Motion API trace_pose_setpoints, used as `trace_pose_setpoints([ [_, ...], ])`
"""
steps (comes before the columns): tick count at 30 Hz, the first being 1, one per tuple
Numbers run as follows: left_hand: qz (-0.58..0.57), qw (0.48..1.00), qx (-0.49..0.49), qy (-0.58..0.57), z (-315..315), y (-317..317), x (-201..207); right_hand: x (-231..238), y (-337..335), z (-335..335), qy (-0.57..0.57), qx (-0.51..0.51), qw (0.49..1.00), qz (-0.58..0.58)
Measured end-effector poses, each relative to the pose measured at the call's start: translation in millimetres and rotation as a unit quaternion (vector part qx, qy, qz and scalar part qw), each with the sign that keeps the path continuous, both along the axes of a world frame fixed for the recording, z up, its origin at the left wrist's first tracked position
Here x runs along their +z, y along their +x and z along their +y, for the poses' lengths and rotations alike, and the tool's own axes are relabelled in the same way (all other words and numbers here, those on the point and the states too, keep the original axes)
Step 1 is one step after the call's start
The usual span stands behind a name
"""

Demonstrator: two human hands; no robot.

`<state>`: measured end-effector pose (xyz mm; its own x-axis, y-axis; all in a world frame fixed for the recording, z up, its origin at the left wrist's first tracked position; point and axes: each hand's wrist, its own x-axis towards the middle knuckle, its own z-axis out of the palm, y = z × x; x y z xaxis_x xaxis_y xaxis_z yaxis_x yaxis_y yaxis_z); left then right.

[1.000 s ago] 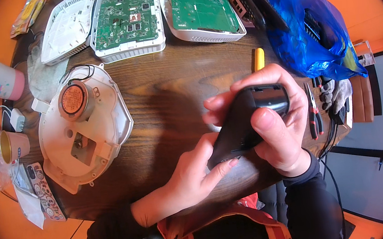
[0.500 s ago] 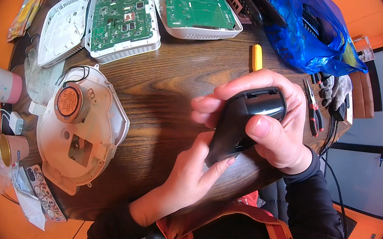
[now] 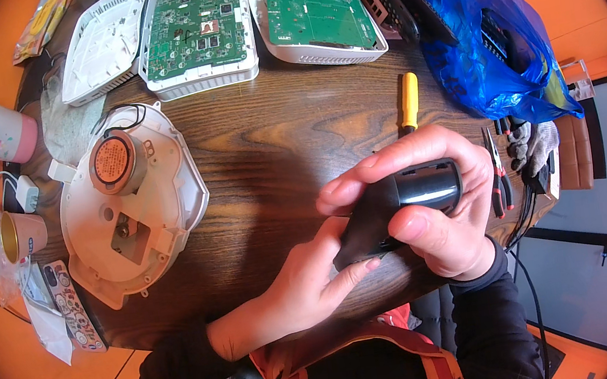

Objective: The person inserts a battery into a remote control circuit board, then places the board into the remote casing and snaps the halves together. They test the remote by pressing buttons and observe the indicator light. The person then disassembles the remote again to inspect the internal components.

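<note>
Just right of centre frame: black glossy plastic housing (image 3: 426, 186). Right hand (image 3: 457, 234): thumb pressed on near face, fingers curled over far side. Left hand (image 3: 293, 283): thumb and fingers pinching lower-left end. Left of frame: round orange label (image 3: 112, 159) on cylinder (image 3: 137, 171), dark print too small to read; paper cup (image 3: 33, 231), small blue mark.

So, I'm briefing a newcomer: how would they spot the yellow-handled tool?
On the dark wooden table, find the blue plastic bag. Left of it, just beyond the right hand, lies the yellow-handled tool. Its colour sets it apart from the red-handled pliers.
</note>
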<state>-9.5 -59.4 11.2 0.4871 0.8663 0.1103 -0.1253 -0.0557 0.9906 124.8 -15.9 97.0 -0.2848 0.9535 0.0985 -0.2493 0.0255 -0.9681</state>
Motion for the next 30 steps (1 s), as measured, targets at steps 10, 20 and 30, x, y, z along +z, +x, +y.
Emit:
trace_pose_setpoints([
  [10,-0.016,0.999,-0.015,0.024,2.3,-1.8,-6.9,4.5,5.5,-0.4,0.103,0.088,0.991,-0.006],
  [20,-0.027,0.989,0.049,0.136,7.2,-2.3,-10.2,11.1,4.7,-6.4,0.084,0.134,0.986,0.045],
  [30,0.035,0.999,0.025,0.022,20.4,0.4,-16.5,24.1,-0.4,-22.6,-0.055,0.001,0.998,-0.010],
])
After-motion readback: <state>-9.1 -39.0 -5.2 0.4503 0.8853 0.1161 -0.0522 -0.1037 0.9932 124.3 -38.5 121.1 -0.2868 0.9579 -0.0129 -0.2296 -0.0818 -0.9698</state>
